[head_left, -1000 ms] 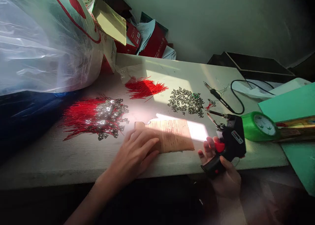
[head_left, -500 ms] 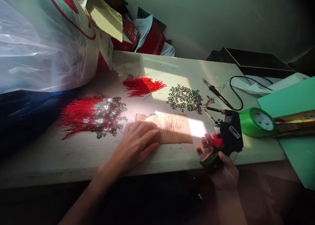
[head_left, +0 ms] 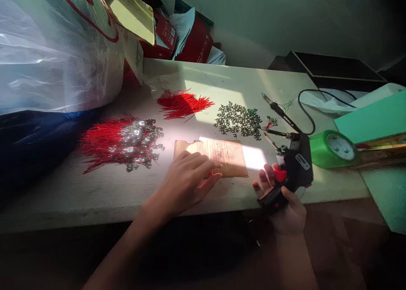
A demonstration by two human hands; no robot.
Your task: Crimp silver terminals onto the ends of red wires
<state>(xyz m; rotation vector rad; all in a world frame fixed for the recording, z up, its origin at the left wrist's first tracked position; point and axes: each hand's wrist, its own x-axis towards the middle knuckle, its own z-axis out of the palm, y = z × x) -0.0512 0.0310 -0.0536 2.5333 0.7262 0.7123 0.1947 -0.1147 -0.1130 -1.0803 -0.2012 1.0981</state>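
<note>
My right hand (head_left: 288, 209) is wrapped round the black grip of a soldering gun (head_left: 297, 161) with a red trigger; its metal tip points left. My left hand (head_left: 190, 180) is over the left part of a thin wooden board (head_left: 230, 158), fingers loosely bent and thumb apart, with nothing visible in it; whether it touches the board I cannot tell. Left of that hand lies a pile of red wires with small metal parts attached (head_left: 123, 142). Behind the board are a bundle of loose red wires (head_left: 184, 104) and a heap of small shiny metal parts (head_left: 237, 120).
A pen-shaped soldering iron (head_left: 283, 114) with a black cable lies behind the gun. Right of the gun stands a roll of green tape (head_left: 333, 149). A large plastic bag (head_left: 60, 53) bulges over the table's left side. Red boxes and papers (head_left: 193, 38) are stacked at the back.
My left hand has moved right across the wooden board. The right hand still holds the soldering gun in nearly the same place. The whole view has shifted slightly.
</note>
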